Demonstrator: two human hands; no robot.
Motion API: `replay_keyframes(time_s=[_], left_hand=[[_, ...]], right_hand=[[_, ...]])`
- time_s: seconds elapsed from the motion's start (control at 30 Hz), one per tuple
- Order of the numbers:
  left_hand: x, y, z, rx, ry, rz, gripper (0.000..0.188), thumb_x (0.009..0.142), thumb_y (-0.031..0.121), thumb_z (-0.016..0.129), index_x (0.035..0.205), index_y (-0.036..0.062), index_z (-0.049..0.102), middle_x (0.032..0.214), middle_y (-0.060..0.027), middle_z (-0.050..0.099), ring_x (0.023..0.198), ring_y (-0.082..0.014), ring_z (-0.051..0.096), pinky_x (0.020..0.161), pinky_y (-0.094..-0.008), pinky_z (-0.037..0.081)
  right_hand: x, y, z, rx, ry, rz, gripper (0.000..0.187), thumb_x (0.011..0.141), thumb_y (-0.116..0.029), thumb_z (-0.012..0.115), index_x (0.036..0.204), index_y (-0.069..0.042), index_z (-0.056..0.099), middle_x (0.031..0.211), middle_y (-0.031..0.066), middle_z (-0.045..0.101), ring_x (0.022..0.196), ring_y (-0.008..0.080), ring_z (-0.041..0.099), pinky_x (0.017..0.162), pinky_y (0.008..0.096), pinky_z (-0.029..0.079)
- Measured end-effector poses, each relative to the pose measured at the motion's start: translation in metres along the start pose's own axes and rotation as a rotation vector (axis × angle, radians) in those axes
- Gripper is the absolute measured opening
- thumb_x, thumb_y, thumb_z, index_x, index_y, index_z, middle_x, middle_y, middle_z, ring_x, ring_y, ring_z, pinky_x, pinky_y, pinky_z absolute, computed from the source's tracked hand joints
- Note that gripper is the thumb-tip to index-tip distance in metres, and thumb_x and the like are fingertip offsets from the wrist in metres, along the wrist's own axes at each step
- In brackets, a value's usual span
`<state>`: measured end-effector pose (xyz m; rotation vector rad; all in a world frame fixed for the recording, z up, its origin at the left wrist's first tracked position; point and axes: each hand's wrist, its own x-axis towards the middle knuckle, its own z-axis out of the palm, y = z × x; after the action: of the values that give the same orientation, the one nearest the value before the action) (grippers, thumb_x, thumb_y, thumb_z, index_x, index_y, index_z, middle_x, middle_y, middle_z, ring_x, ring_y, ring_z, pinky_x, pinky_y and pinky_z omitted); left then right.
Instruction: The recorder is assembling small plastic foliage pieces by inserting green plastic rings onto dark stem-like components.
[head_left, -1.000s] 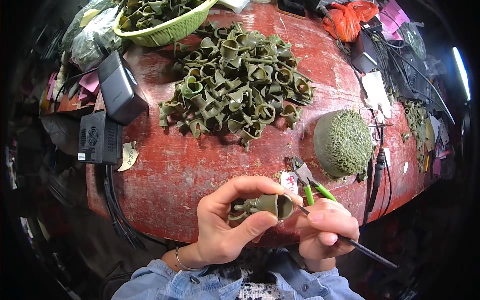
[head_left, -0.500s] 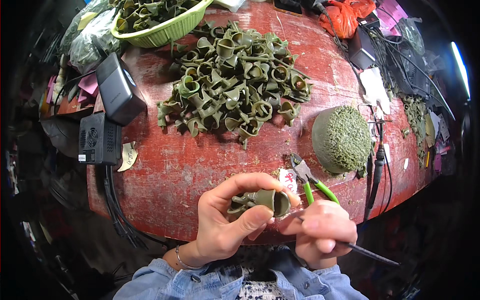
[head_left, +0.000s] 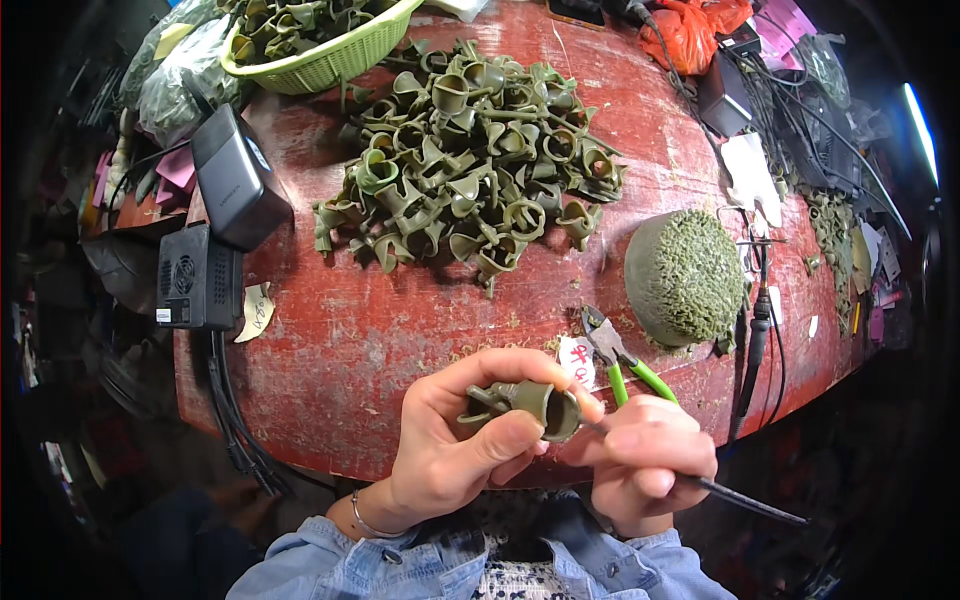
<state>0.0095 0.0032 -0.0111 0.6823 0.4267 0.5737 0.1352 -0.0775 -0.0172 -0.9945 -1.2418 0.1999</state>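
My left hand (head_left: pixel 435 465) is closed around a small olive-green cup-shaped piece (head_left: pixel 540 402) with branching stems, pinching it between thumb and fingers. The cup's open mouth faces right. In my right hand (head_left: pixel 650 455) is a thin dark rod-shaped tool (head_left: pixel 750 502), held like a pen, its back end sticking out to the lower right. The tool's front end reaches the cup's rim; whether it touches is too small to tell. Just beyond my right hand lie green-handled cutting pliers (head_left: pixel 648 378), beside a paper scrap (head_left: pixel 577 358) with red writing.
A heap of similar olive-green pieces (head_left: pixel 470 190) covers the table's middle. A light-green basket (head_left: pixel 325 72) holds more. Right stands a round block (head_left: pixel 645 285) topped with green shavings, near a corded pen-like tool (head_left: pixel 757 345). Black boxes (head_left: pixel 240 185) with cables stand left.
The held piece has shifted slightly right and turned a little, showing more of its mouth. The rod tool has moved slightly, its front end now closer to the rim.
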Motion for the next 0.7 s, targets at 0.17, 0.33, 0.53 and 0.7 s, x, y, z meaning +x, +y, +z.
replay_keyframes(time_s=[0.17,0.33,0.53,0.7], left_hand=[[0.0008,0.001,0.0017,-0.016,0.006,0.0,0.036,0.08,0.023,0.062,0.103,-0.0016,0.048,0.086,-0.0209,0.057,0.053,-0.0053,0.044,0.041,-0.0144,0.033],[0.0032,0.0026,0.0034,-0.096,-0.03,-0.029,0.035,0.08,0.022,0.062,0.102,-0.0026,0.049,0.089,-0.0222,0.057,0.056,-0.0064,0.046,0.042,-0.0149,0.034],[0.001,-0.0008,0.001,-0.083,-0.039,-0.044,0.034,0.08,0.021,0.062,0.1,-0.0033,0.05,0.091,-0.0248,0.056,0.054,-0.0083,0.045,0.04,-0.0146,0.033],[0.0029,0.0007,0.0068,-0.204,-0.057,-0.036,0.031,0.081,0.017,0.06,0.1,-0.0048,0.05,0.094,-0.0225,0.052,0.053,-0.0097,0.045,0.037,-0.0144,0.032]], right_hand=[[-0.001,0.0011,0.0005,-0.006,0.027,0.022,0.025,0.084,-0.016,0.056,0.096,0.006,0.053,0.067,0.0147,0.061,0.046,0.0186,0.055,0.041,0.0281,0.043],[-0.0003,-0.0048,-0.007,0.026,-0.116,0.042,0.027,0.084,-0.02,0.057,0.094,0.005,0.054,0.068,0.015,0.061,0.048,0.0191,0.057,0.043,0.0276,0.044],[0.0043,-0.0063,-0.0005,0.01,0.032,0.18,0.028,0.086,-0.026,0.054,0.092,0.002,0.055,0.068,0.0116,0.062,0.055,0.0207,0.06,0.049,0.0281,0.047],[0.0033,-0.0078,-0.0059,0.098,-0.031,0.166,0.031,0.086,-0.028,0.052,0.09,0.002,0.055,0.064,0.0107,0.061,0.05,0.0192,0.058,0.044,0.0277,0.045]])
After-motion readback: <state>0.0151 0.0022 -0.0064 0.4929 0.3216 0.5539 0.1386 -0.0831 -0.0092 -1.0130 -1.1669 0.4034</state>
